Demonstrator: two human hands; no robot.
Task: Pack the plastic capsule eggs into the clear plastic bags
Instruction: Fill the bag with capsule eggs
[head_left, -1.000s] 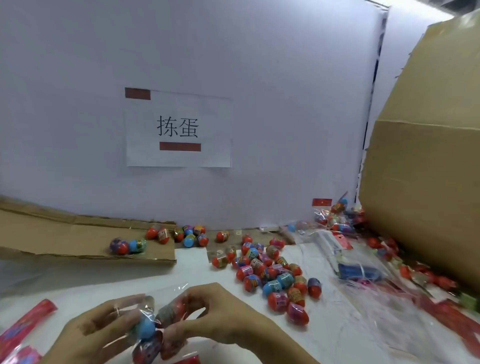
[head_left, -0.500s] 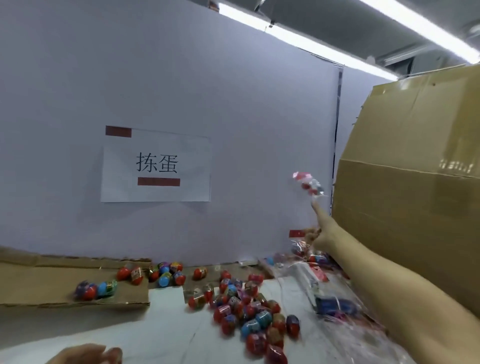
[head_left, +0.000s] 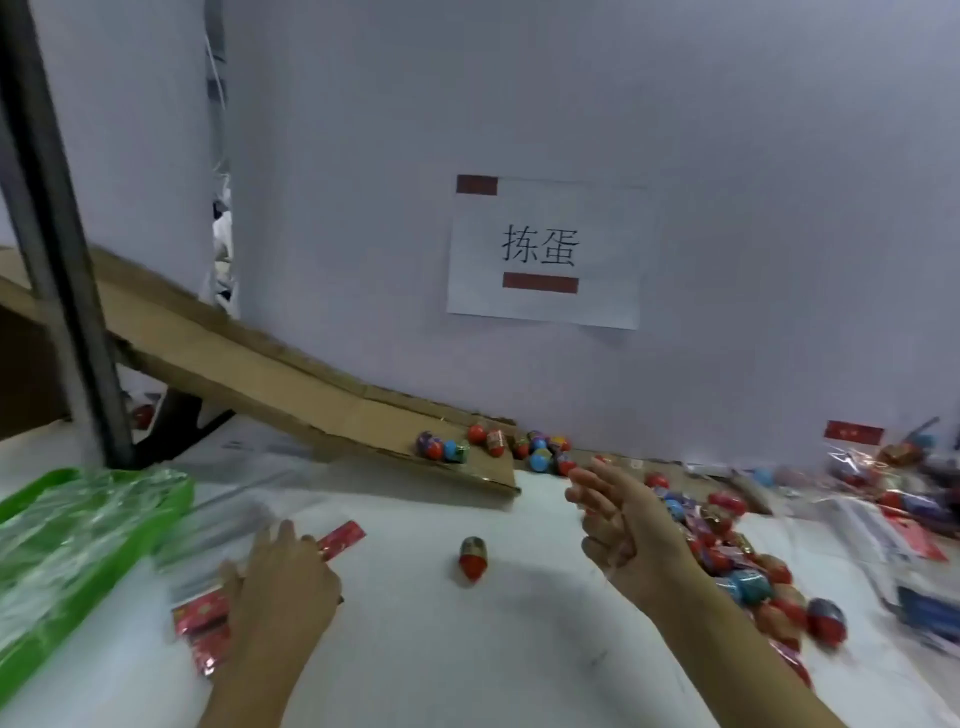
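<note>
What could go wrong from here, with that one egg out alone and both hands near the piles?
1. The lone capsule egg lies on bare table between the hands; a sweep by either hand may roll it away.
2. The left hand rests on the empty bags with red headers; it may drag several at once.
3. The right hand hovers open beside the egg pile and might scatter it.

Lone red-bottomed capsule egg (head_left: 471, 558) lying mid-table, apart from heap of multicolour eggs (head_left: 737, 561) at right & flat clear bags w/ red header strips (head_left: 208, 613) at left.
</note>
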